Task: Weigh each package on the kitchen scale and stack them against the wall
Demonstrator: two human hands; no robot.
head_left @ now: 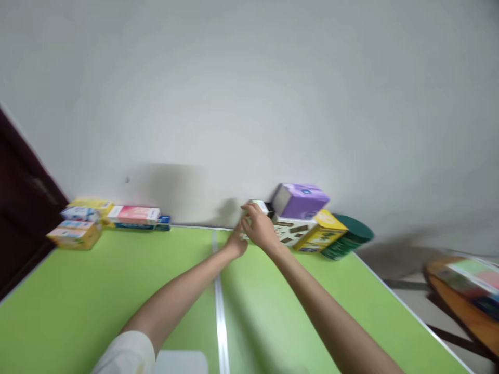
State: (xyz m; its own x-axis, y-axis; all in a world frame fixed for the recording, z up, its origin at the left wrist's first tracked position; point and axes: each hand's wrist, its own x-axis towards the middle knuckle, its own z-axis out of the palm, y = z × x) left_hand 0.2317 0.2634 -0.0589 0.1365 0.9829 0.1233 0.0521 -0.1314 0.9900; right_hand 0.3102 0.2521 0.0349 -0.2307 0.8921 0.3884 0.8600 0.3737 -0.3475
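Both my arms reach across a green table [117, 291] to its far edge by the wall. My right hand [260, 227] is curled over a small white box [260, 206] at the left end of a pile of boxes. My left hand [236, 243] sits just below and left of it, mostly hidden behind the right hand; its fingers do not show. The pile holds a purple box [299, 200] on top, a white patterned box [293, 231] under it and a yellow box [322, 231] to the right. The picture is blurred.
A dark green round container [351, 239] lies at the pile's right end. Several colourful boxes [101, 221] are stacked at the table's far left by a dark door [19, 208]. A metal strip [220, 311] runs down the table's middle. A wooden table [463, 301] stands at the right.
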